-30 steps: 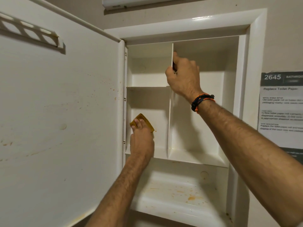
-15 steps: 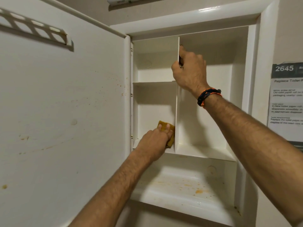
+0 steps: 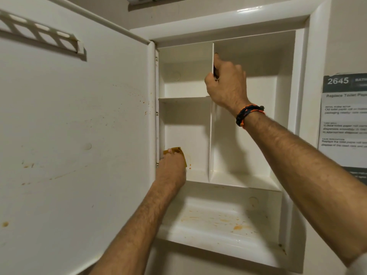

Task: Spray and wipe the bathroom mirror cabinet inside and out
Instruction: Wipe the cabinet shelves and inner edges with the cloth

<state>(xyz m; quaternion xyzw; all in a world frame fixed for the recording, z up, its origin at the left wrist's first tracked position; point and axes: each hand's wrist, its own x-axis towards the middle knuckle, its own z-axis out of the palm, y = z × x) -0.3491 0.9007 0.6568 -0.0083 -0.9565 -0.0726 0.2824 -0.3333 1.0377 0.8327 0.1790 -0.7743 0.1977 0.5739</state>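
The white mirror cabinet (image 3: 301, 80) is set into the wall with its door (image 3: 79, 135) swung open to the left. My left hand (image 3: 171, 167) presses a yellow-brown cloth (image 3: 176, 150) against the back wall of the lower left compartment, near the hinge side. Most of the cloth is hidden under the hand. My right hand (image 3: 226, 84) grips the front edge of the vertical divider (image 3: 211, 135) near its top, thumb on the left side. An orange and black band sits on that wrist. Orange-brown stains speckle the bottom shelf (image 3: 218, 221).
A small orange spot (image 3: 190, 165) marks the back wall just right of the cloth. The inner door face carries brown specks and a slotted rack (image 3: 41, 34) at its top. A printed notice (image 3: 344, 116) hangs on the wall right of the cabinet.
My left hand has slid the cloth from beside the divider leftward to the hinge side of the lower left compartment. My right hand keeps its hold on the divider.
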